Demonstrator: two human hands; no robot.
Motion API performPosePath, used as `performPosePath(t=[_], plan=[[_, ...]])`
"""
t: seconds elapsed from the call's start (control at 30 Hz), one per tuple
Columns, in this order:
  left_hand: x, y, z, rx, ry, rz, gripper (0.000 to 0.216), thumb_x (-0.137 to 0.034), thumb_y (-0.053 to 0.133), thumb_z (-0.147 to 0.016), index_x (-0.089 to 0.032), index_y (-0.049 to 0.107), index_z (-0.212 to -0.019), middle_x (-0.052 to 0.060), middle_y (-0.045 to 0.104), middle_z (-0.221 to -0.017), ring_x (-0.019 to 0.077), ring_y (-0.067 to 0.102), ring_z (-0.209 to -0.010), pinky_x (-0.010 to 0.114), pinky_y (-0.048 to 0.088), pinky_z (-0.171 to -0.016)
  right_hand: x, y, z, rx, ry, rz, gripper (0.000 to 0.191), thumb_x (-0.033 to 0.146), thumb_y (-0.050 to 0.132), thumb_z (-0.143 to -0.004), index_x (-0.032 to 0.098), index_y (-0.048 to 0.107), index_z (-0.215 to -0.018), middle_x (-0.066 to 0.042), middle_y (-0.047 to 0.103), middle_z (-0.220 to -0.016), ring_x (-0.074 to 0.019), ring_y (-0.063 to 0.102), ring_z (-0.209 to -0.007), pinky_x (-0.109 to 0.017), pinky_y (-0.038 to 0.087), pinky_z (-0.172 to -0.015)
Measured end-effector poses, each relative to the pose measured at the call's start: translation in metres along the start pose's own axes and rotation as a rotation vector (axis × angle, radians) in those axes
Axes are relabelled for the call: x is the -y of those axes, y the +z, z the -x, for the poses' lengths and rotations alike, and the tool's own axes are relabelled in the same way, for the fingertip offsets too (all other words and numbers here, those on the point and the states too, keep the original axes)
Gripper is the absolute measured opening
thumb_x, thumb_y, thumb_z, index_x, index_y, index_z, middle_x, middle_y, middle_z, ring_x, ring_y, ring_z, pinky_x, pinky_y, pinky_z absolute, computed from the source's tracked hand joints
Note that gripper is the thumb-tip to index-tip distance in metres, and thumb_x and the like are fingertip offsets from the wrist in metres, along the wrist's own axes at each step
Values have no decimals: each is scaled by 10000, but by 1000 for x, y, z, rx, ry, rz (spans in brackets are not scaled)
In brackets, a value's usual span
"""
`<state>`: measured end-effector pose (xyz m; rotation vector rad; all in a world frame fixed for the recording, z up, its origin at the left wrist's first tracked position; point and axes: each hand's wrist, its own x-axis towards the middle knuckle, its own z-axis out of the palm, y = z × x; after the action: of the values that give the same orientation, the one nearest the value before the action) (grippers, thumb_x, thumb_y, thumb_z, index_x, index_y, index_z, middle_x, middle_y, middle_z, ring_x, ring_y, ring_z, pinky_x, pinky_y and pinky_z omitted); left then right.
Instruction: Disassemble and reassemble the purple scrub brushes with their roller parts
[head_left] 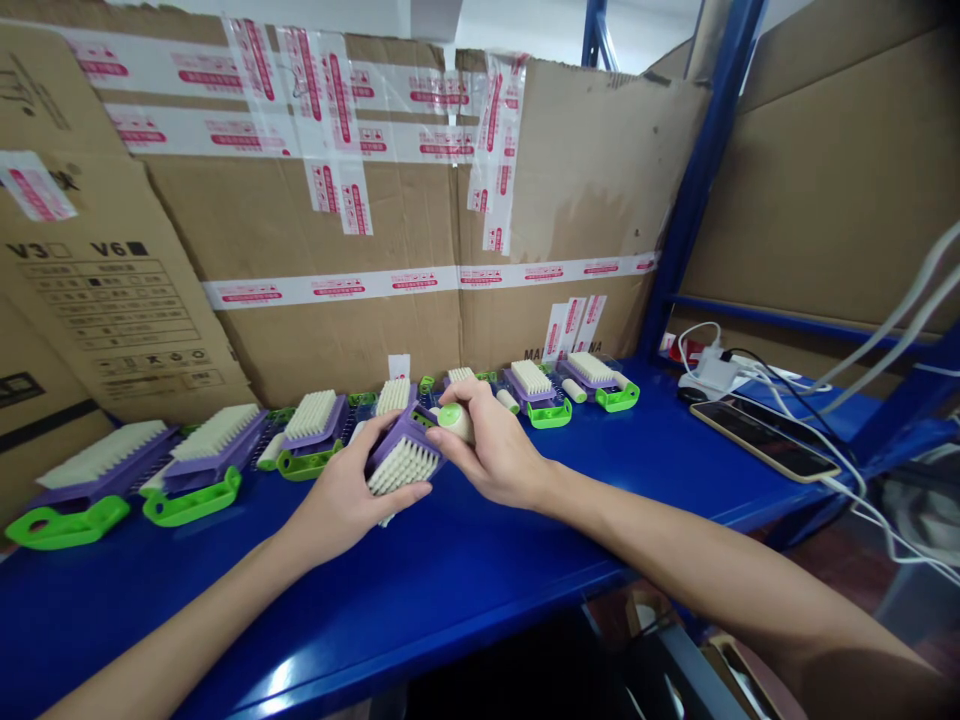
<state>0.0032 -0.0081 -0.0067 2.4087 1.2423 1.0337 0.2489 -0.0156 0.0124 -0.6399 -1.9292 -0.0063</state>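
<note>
My left hand [341, 500] is closed around a purple brush head [405, 455] with cream bristles, tilted above the blue shelf. In my right hand [502, 445] is a short cream roller-shaped piece with a green end [452, 416], pinched between thumb and fingers. The piece is up against the top edge of the brush head; whether the two are joined I cannot tell. Behind my hands stands a row of similar purple brushes [217, 440]. Bright green handle pieces [193, 500] lie in front of several of them, and small cream cylinders [574, 390] lie between some.
Taped cardboard sheets [337, 220] stand behind the row. At the right, two phones [765, 438] lie near white cables and a charger [716, 370]. A blue metal post [701, 190] rises at the back right. The blue shelf's front edge [480, 650] runs below my arms.
</note>
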Motion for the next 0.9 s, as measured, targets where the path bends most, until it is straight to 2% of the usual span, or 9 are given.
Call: performPosePath(t=[0.3, 0.6, 0.77, 0.9], plan=[[-2, 0, -5, -44, -113, 101, 809, -663, 743, -899, -226, 472, -1524, 124, 703, -1388, 347, 718, -1206, 493, 595, -1037, -4, -1, 0, 13, -41, 44, 179, 340, 435, -1156, 230, 495, -1285, -91, 632, -1149, -243, 648, -1058, -429, 566, -942], [1, 4, -8, -77, -130, 183, 727, -664, 643, -974, -203, 470, -1509, 147, 685, -1421, 365, 670, -1297, 528, 540, -1122, -6, 0, -1, 66, 24, 50, 186, 304, 365, -1174, 248, 525, -1250, -103, 615, -1220, -239, 621, -1139, -436, 552, -986], [6, 5, -8, -98, -140, 174, 738, -679, 586, -1006, -212, 440, -1559, 159, 631, -1513, 374, 623, -1368, 556, 471, -1198, -6, -1, -4, 96, 83, 100, 209, 335, 375, -1172, 231, 555, -1146, -79, 636, -1127, -223, 621, -1027, -388, 520, -911], [8, 6, -8, -89, -169, 191, 763, -715, 532, -1018, -219, 423, -1588, 166, 619, -1545, 374, 625, -1377, 547, 476, -1194, -10, -3, -5, 114, 196, 126, 234, 374, 423, -1158, 230, 570, -1048, -35, 674, -992, -189, 616, -867, -324, 450, -789]])
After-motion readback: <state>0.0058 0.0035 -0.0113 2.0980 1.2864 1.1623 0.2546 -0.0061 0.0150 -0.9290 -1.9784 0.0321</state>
